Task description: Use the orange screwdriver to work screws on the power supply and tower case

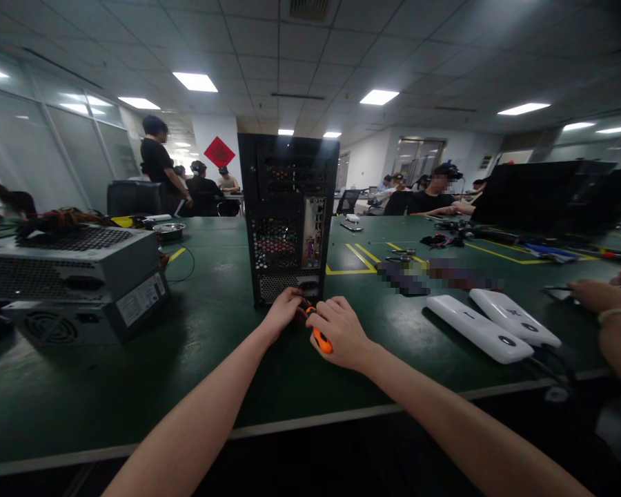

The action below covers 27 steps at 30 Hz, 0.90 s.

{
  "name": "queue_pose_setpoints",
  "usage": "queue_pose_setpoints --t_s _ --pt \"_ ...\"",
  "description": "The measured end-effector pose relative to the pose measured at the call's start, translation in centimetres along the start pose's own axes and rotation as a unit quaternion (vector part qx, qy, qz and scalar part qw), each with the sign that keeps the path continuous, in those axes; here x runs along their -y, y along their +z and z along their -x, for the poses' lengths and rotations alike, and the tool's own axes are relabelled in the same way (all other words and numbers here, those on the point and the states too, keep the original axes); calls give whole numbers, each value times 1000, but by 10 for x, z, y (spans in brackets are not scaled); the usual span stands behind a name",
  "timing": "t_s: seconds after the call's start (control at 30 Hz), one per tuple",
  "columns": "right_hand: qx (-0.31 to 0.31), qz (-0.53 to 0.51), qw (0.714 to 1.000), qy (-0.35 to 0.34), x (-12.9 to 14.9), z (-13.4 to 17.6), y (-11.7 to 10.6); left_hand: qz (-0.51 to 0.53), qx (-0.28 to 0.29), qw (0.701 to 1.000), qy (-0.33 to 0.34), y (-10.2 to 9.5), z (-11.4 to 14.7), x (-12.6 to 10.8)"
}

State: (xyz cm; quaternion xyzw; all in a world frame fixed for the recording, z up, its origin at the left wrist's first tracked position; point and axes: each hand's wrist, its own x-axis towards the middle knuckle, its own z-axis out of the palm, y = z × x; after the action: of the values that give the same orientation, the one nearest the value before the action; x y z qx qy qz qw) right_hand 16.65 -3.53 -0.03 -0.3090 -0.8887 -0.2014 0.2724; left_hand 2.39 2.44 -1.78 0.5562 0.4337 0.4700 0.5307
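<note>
A black computer tower case [284, 207] stands upright on the green table, with its rear panel facing me. My right hand [341, 328] is closed around the orange handle of a screwdriver [321, 339], its front end pointing toward the bottom of the case. My left hand [283, 310] is at the lower edge of the case, beside the screwdriver's front end. Its fingers are drawn together in a pinch, and what lies between them is hidden. The power supply grille [284, 286] is just above both hands.
Two stacked grey power supplies [139, 304] with a bundle of cables sit at left, near a metal bowl [170, 231]. On the right lie white power banks [479, 328], tools and a dark monitor [533, 197]. Another person's hands [600, 293] work at the far right.
</note>
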Motion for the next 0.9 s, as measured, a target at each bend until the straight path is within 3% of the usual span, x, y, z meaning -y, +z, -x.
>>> queue_pose_setpoints --t_s 0.4,0.6,0.77,0.9 --pt "-36 8 999 25 0 -1 4 -26 -17 999 10 -1 -1 -1" --pt "-48 -13 997 55 -2 0 2 -131 -47 988 71 -5 -5 7" --pt "-57 -27 997 53 -2 0 1 -319 -135 920 183 -10 -1 1" --pt "-59 -28 996 55 -1 -1 0 -460 -186 851 174 -4 5 -12"
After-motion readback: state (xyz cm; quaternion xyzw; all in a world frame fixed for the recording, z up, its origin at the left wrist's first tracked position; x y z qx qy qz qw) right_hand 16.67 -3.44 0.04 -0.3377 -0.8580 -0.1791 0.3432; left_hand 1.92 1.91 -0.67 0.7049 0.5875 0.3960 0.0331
